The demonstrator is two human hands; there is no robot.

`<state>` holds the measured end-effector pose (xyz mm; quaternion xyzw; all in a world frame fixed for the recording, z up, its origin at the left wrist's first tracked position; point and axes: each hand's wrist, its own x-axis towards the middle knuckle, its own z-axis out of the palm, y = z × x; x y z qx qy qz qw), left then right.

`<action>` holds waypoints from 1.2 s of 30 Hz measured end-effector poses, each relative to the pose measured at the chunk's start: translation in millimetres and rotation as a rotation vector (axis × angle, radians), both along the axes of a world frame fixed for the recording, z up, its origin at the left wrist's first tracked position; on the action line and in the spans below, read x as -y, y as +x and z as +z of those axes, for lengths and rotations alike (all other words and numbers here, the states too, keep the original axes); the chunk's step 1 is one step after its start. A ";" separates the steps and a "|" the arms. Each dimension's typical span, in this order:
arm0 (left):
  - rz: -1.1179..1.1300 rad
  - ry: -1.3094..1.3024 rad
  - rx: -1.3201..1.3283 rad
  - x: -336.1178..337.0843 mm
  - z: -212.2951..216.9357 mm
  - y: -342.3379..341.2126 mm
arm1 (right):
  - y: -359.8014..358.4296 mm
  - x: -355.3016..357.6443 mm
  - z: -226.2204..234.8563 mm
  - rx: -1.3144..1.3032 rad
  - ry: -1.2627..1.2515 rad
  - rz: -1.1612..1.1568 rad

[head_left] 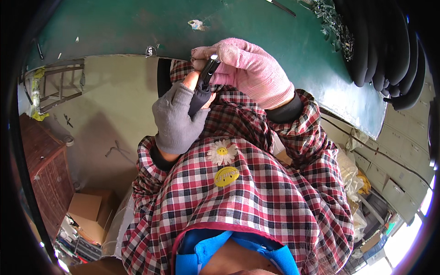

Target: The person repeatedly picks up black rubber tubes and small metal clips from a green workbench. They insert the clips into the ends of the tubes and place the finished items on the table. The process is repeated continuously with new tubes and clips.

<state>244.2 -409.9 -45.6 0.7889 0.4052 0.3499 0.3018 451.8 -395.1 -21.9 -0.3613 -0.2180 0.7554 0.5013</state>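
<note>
My left hand (177,117), in a grey glove with bare fingertips, is closed around a short black piece with a shiny tube-like upper part (209,68) and dark cloth-like material (199,98) below. The piece tilts upward to the right, and a small bright white spot shows at its upper end. My right hand (256,68), in a pink knitted glove, curls its thumb and fingers about that upper end. Part of the piece is hidden by my fingers. Both hands are in front of my checked smock, near the edge of the green table (123,30).
Long black padded pieces (389,50) hang over the table's right side, beside a heap of small shiny scraps (332,25). A brown wooden cabinet (43,160) and an open cardboard box (89,215) stand left. Drawers (410,98) line the right; a dark cable (380,151) runs before them.
</note>
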 end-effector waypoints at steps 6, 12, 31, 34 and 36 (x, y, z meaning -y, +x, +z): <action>-0.014 0.040 0.004 -1.0 -1.2 3.1 | -9.7 6.1 -5.2 -0.061 -0.011 -0.088; -0.016 0.077 0.025 -7.1 6.0 1.8 | -6.5 4.5 -3.4 -0.057 0.082 0.012; -0.118 -0.331 -0.095 -48.2 13.3 -16.5 | 55.7 -33.6 -4.8 1.845 0.976 -0.148; -0.135 -0.332 -0.129 -49.0 17.8 -16.5 | 59.0 -22.6 8.9 1.489 0.680 -0.078; -0.143 -0.339 -0.153 -48.7 20.2 -17.2 | 64.3 -28.8 27.6 1.188 0.535 0.131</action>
